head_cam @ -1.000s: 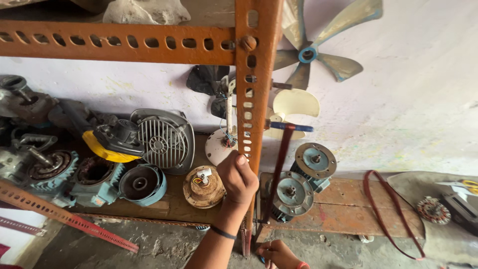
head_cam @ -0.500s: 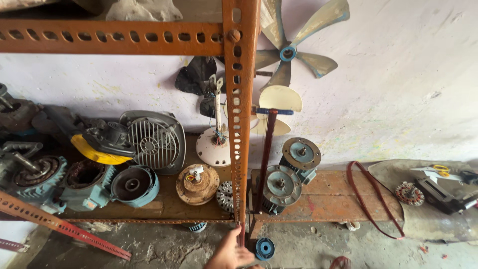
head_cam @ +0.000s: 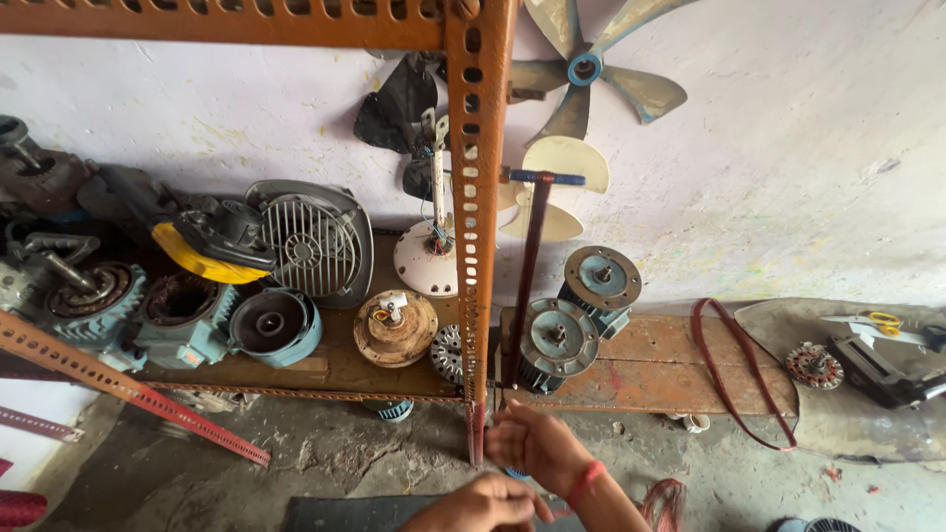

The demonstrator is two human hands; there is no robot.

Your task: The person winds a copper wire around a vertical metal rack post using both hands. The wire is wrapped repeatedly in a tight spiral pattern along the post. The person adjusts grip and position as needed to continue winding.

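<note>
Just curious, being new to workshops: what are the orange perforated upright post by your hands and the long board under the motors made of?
Orange perforated upright post: likely painted steel angle, punched with holes, paint worn and rusty. Long board: apparently bare wood, with visible grain and stains.

A repair workshop: old electric motors (head_cam: 94, 296) crowd a slotted-angle rack's (head_cam: 480, 227) wooden shelf (head_cam: 325, 365), with fan blades (head_cam: 591, 69) on the wall.

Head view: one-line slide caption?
Two bare hands meet at the foot of an orange perforated steel upright beside shelved motor parts.
</note>
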